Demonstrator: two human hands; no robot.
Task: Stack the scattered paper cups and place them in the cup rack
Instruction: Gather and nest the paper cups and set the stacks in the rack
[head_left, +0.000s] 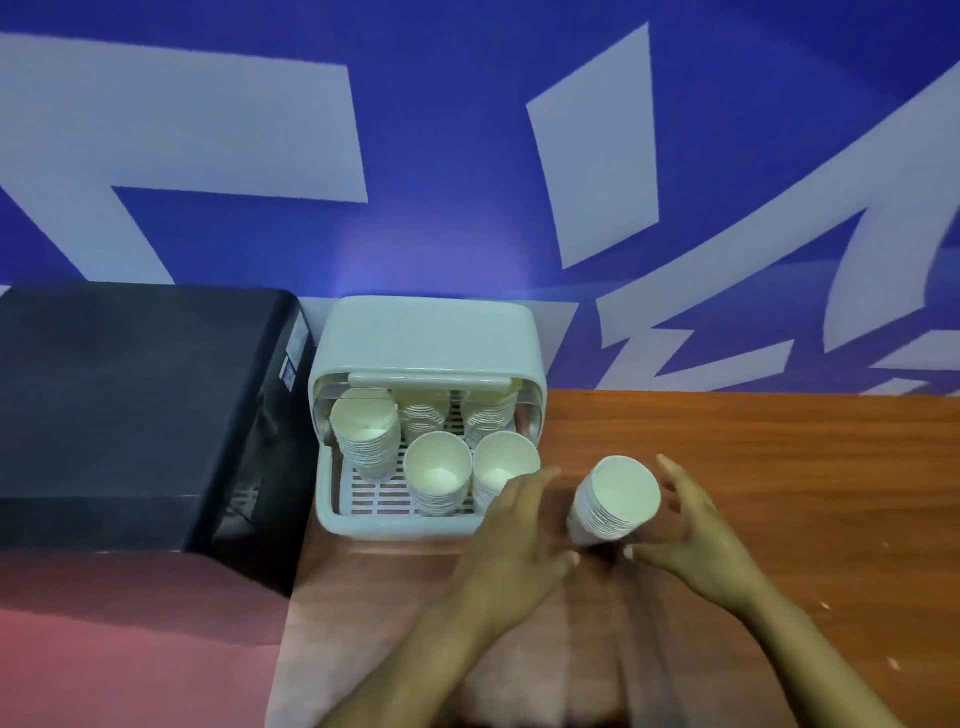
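White paper-cup stacks (437, 475) fill the lidded cup rack (332, 512) — rear ones half hidden — while we flank another tilted stack (613, 501) on the wooden table (779, 467), left hand (519, 535) and right hand (691, 535) open, contact unclear.

The cup rack (363, 522) stood open toward the viewer, its raised lid (428, 338) roofing the rear half. Stacks of paper cups (366, 441) filled the back row and front right, leaving bare slotted floor (376, 493) at the front left. A black box (140, 415) closed off the rack's left side. To the right, the wooden surface (779, 467) lay open. The stack between the hands (613, 501) stood tilted just beside the rack's front right corner, with the left hand (519, 530) between it and the rack.
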